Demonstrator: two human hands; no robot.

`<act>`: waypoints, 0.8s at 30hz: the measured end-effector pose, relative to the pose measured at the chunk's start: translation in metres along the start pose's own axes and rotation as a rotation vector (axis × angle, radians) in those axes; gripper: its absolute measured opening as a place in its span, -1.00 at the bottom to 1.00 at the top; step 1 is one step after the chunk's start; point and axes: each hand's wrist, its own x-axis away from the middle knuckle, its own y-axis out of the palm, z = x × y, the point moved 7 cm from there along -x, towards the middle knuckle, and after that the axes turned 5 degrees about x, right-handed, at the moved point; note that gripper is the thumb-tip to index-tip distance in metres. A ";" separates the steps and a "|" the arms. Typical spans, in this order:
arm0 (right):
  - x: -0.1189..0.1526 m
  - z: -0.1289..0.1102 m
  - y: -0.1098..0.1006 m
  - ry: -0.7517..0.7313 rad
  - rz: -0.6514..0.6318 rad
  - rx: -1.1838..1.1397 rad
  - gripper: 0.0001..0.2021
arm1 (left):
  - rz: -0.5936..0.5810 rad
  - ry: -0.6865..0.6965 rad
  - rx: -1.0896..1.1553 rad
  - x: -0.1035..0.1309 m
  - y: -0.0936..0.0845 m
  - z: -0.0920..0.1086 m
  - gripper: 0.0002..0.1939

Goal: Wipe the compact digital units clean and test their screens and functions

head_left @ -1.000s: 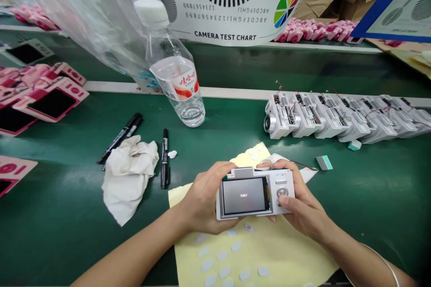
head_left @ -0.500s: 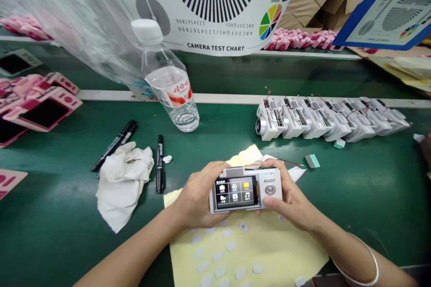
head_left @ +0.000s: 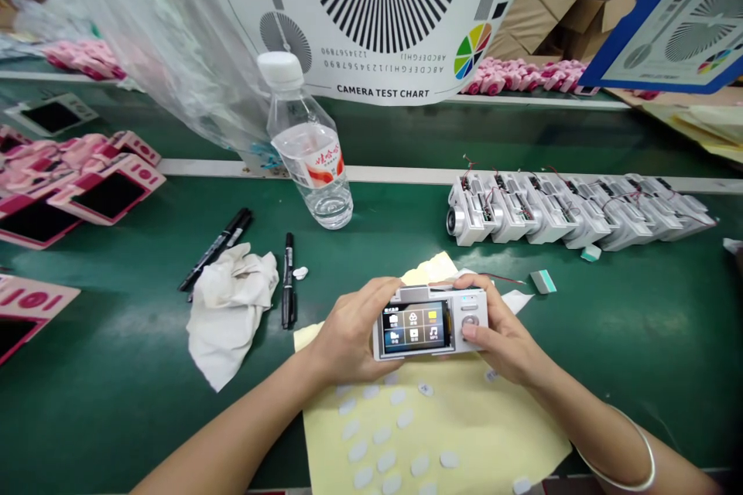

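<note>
- Silver camera (head_left: pixel 430 322): held between both hands above the rear part of a yellow sheet (head_left: pixel 464 421); whether its underside touched the sheet could not be told
- Left hand (head_left: pixel 351 332): closed about the camera's left end, palm against the side, digits reaching the top edge
- Right hand (head_left: pixel 508 336): closed about the right end, forefinger at the top, thumb on or just over the round control pad (head_left: pixel 470 319)
- Governing relation: control pad at the camera's right end, right thumb nearest, left hand well apart; long axis ran left to right, from hand to hand; lit screen (head_left: pixel 415 327), showing six icons, faced the wearer
- Front side: white stickers (head_left: pixel 405 418) in loose rows on the sheet, between the forearms
- Right side: green worktop (head_left: pixel 644 348) extended beyond the hand, giving lateral room; small teal-and-white block (head_left: pixel 543 282) near, behind the hand
- Left side: black marker (head_left: pixel 289 278) near the left hand, crumpled cloth (head_left: pixel 232 302) farther out
- Rear limit: water bottle (head_left: pixel 322 170) and row of opened camera bodies (head_left: pixel 539 209), both apart from the hands
</note>
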 end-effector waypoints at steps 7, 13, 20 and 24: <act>0.000 0.004 -0.006 -0.054 0.069 0.082 -0.70 | 0.044 0.114 -0.141 0.002 -0.001 0.007 -0.36; 0.000 0.002 -0.006 -0.042 0.064 0.104 -0.70 | 0.024 0.077 -0.105 0.001 0.000 0.004 -0.34; 0.000 0.006 -0.006 -0.013 0.067 0.085 -0.70 | 0.015 0.059 -0.085 0.000 0.000 0.003 -0.35; 0.001 0.005 -0.006 -0.018 0.070 0.052 -0.69 | 0.012 0.056 -0.075 0.000 0.000 0.004 -0.38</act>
